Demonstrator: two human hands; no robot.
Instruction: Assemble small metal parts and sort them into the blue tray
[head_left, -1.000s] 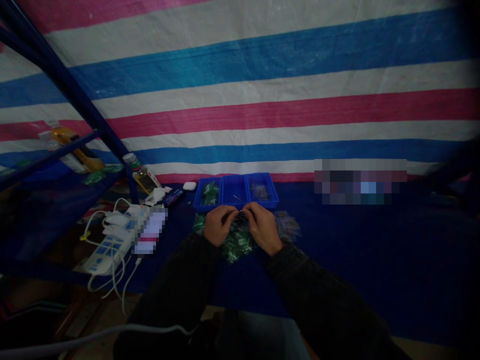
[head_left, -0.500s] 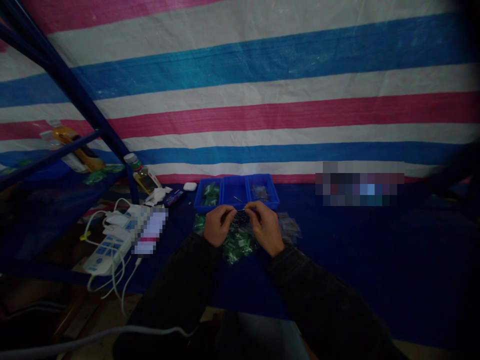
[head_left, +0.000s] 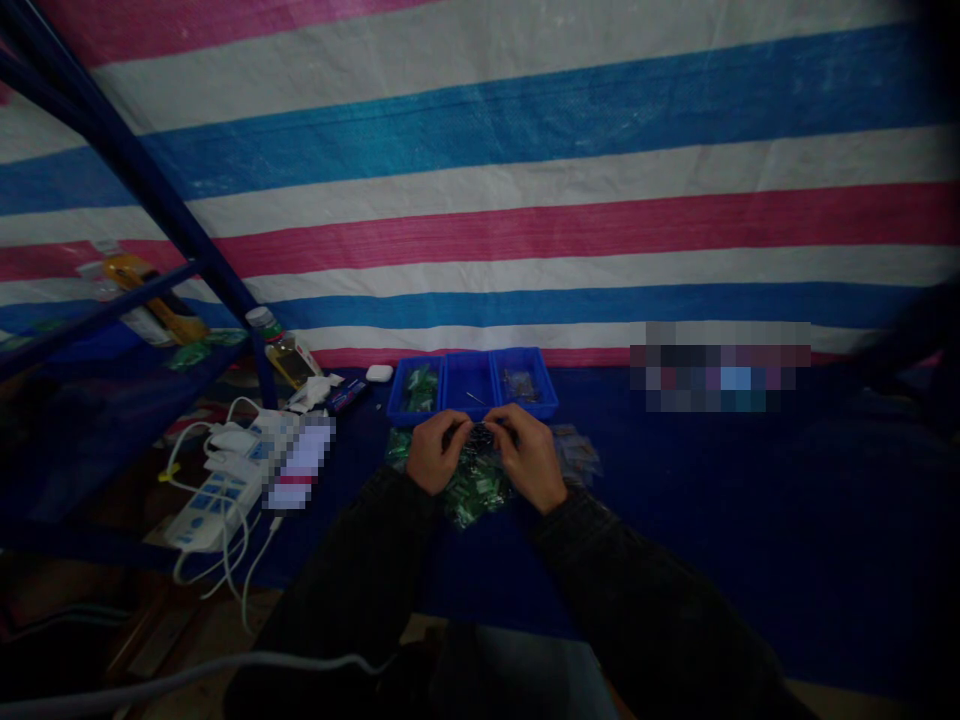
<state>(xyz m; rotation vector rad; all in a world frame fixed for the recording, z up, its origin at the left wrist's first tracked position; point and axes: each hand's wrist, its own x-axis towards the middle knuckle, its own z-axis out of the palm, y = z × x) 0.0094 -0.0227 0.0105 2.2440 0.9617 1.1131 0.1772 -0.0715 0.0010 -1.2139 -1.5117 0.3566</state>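
My left hand [head_left: 437, 450] and my right hand [head_left: 527, 452] face each other with thumbs and forefingers pinched, their tips close together. Whatever they pinch is too small and dark to name. Between and below the fingertips lies a heap of small dark pieces [head_left: 481, 438]. Green plastic packets [head_left: 474, 492] are piled under both hands. Just beyond the fingers stands a blue three-part tray [head_left: 469, 375]. Its left compartment holds green packets [head_left: 420, 388], the middle one a thin metal pin [head_left: 475, 398], the right one small clear bags [head_left: 519, 384].
More clear bags [head_left: 576, 452] lie right of my right hand. To the left are a power strip [head_left: 202, 525] with tangled white cables, a blurred phone [head_left: 301, 462], crumpled tissue [head_left: 315, 392], a white earphone case [head_left: 379, 373] and a bottle [head_left: 283, 350]. A blue frame post [head_left: 229, 295] rises there.
Both hands stay in nearly the same place, still pinched. The fingertips have shifted slightly, and the thin pale piece seen between them earlier no longer shows clearly.
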